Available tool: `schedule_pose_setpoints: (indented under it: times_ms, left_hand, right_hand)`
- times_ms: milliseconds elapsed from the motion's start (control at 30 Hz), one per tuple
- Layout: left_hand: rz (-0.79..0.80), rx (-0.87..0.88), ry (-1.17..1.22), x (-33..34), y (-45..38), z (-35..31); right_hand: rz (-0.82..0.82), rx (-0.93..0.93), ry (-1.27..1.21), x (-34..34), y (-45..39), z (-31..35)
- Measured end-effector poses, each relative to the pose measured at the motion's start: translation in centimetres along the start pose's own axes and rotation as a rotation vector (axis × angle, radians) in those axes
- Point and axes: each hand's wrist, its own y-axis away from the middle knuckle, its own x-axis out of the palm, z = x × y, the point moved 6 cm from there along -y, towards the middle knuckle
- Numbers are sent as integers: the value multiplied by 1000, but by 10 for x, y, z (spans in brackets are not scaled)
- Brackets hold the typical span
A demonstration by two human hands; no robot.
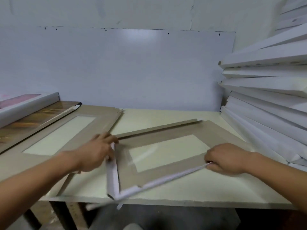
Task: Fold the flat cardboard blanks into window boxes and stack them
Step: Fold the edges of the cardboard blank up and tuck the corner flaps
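Box in progress: the window box (167, 151) lies grey side up on the cream table (166, 188), turned at an angle, its clear window over the tabletop; its near and left walls are folded up and show white, and the far wall stands up as a grey strip
Your left hand: your left hand (96, 153) is at the box's left wall, fingers curled over the upper end of that white flap, gripping it near the far-left corner; the picture is blurred there, so how each finger lies cannot be told
Your right hand: your right hand (226, 159) sits at the right end of the near wall, fingers bent together and pinching the white edge where it meets the grey panel
Flat blanks: a flat blank (66, 131) with its own window lies to the left of the box, partly under your left forearm, its far corner close to the box's far wall
Finished stack: the stack of folded boxes (269, 97), white and tilted, rises at the right edge of the table, just beside the box's right side
Left edge: a wooden board (33, 118) lies beside the flat blank, and a white box with a pink panel (25, 103) rests beyond it
Backdrop: a white wall panel (132, 68) stands behind the table
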Motion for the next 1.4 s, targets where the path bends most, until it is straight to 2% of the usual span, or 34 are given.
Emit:
schedule_pose_setpoints:
  times_ms: [67,133,200,233,333,400,433,500,600,633,700,800,867,933,1000,1100,1200,1300,1333,1400]
  left_hand:
    - [-130,-186,-114,-17,-1,20]
    - [-323,-253,-61,-42,1,16]
    - [-504,-190,105,-64,8,-15]
    - [-540,-121,199,-70,13,-38]
    - [-447,170,405,-64,24,-128]
    - [-381,329,355,-45,26,-191]
    - [-337,355,284,-28,23,-214]
    - [-270,213,212,-13,16,-231]
    - [-353,192,7,9,12,-242]
    - [-391,208,-9,11,11,-239]
    - [-426,210,-1,12,5,-231]
    - [-358,138,82,7,-4,-214]
    - [-289,73,152,-2,-11,-201]
    - [-213,9,224,2,-16,-189]
    - [-248,15,258,1,-21,-185]
    - [-277,-52,247,1,-27,-178]
    - [-272,-89,185,0,-26,-181]
    - [-471,31,145,-2,-19,-198]
    - [-499,63,151,-1,-16,-202]
    - [-482,101,167,4,-15,-206]
  right_hand:
    - [0,-52,-136,-10,-1,27]
    - [16,-103,-291,-18,-7,55]
    - [23,-118,-403,-25,-21,79]
    - [14,-99,-456,-29,-33,89]
    - [-85,114,-656,-44,-75,101]
    - [-139,345,-829,-45,-99,98]
    - [-168,433,-914,-46,-108,97]
    - [-207,523,-1130,-46,-118,94]
    - [-174,481,-1648,-42,-117,96]
    - [-145,423,-1728,-43,-112,98]
    - [-119,283,-1626,-47,-97,101]
    - [-87,100,-1180,-50,-57,106]
    - [-35,38,-994,-46,-23,109]
    - [-24,37,-881,-42,10,108]
    - [-36,120,-801,-33,34,100]
    - [-135,240,-610,-16,55,94]
    - [-366,291,-447,-11,64,105]
    - [-608,267,-430,-13,64,122]
    - [-649,238,-425,-14,61,131]
    - [-613,221,-398,-11,56,148]
